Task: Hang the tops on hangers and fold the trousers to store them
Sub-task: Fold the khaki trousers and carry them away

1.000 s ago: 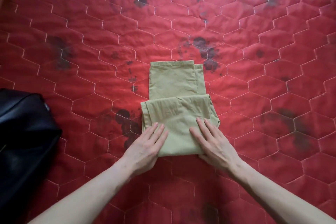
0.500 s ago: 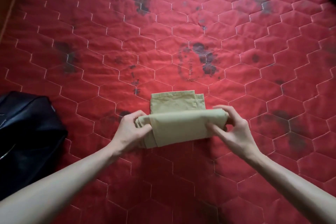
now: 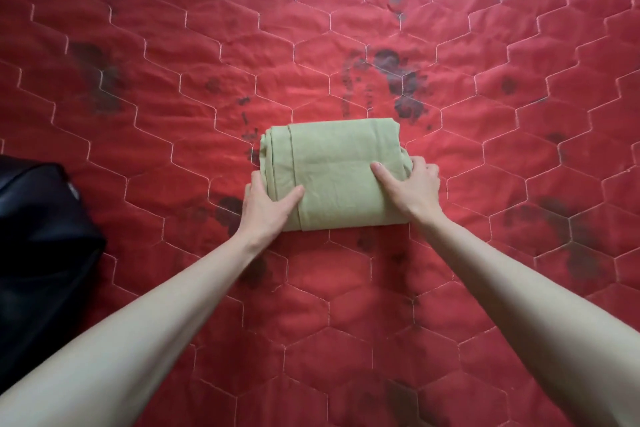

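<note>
Both arms extended forward; left hand (image 3: 265, 206) and right hand (image 3: 412, 189) curled, thumbs on top.

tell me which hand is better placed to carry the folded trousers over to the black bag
Left, probably. The left hand already grips the trousers at their left end, the side nearer the black bag. The right hand grips the far end and would have to cross over.

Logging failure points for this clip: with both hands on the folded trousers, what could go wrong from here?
1. The left hand and right hand grip only the side edges of the folded green trousers, so lifting could let the middle sag and the layers unfold.
2. The red quilted cover carries dark stains beside the bundle, which might mark the cloth if dragged.
</note>
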A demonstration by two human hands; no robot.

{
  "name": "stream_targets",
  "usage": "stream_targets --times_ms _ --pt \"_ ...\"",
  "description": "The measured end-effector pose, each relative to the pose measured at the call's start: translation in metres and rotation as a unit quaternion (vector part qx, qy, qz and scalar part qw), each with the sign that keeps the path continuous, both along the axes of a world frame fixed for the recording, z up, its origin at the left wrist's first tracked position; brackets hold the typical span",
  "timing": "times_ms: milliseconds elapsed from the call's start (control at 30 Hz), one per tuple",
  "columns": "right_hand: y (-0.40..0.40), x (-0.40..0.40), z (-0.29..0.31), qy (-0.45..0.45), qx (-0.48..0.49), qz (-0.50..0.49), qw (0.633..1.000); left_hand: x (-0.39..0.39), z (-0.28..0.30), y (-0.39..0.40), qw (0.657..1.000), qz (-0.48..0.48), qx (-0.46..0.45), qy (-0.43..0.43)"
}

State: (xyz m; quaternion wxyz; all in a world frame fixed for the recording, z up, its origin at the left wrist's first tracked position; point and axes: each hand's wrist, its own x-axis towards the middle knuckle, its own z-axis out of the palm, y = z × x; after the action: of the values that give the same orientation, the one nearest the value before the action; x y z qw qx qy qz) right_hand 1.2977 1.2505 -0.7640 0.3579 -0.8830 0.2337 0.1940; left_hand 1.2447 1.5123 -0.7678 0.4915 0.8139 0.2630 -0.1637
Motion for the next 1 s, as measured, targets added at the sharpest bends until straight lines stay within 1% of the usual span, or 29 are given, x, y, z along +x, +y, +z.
stream_targets --times_ms 67,100,200,300,367,433,567,700,800,900,1000 --pt "0.003 -0.004 0.002 0.035 0.008 -0.052 0.998 0.003 0.004 -0.001 1.0 0.008 0.014 0.026" --pt "0.004 -0.004 0.004 0.047 0.01 -0.059 0.997 0.006 0.007 -0.001 0.999 0.008 0.008 0.044" --pt "0.002 0.002 0.007 0.087 0.027 -0.053 0.994 0.019 0.012 0.001 0.994 0.014 -0.024 0.104" --pt "0.005 0.004 0.007 0.136 0.069 -0.053 0.987 0.028 0.017 -0.005 0.978 0.066 -0.093 0.175" --pt "0.007 0.004 0.007 0.14 0.074 -0.046 0.986 0.026 0.018 -0.01 0.971 0.089 -0.115 0.192" --pt "0.007 0.001 0.011 0.116 0.102 -0.033 0.987 0.02 0.016 -0.011 0.969 0.099 -0.132 0.183" --pt "0.005 -0.016 0.029 0.022 0.131 0.018 0.991 0.0 0.027 0.0 0.964 0.086 -0.196 0.158" --pt "0.013 -0.031 0.06 -0.056 0.197 0.017 0.979 -0.019 0.058 0.014 0.961 0.073 -0.242 0.113" --pt "0.024 -0.042 0.101 -0.119 0.234 0.013 0.965 -0.03 0.1 0.023 0.963 0.079 -0.247 0.072" --pt "0.032 -0.054 0.156 -0.143 0.25 0.018 0.957 -0.04 0.157 0.03 0.972 0.069 -0.222 0.014" --pt "0.034 -0.066 0.216 -0.175 0.264 0.019 0.948 -0.057 0.221 0.033 0.968 0.06 -0.241 -0.04"
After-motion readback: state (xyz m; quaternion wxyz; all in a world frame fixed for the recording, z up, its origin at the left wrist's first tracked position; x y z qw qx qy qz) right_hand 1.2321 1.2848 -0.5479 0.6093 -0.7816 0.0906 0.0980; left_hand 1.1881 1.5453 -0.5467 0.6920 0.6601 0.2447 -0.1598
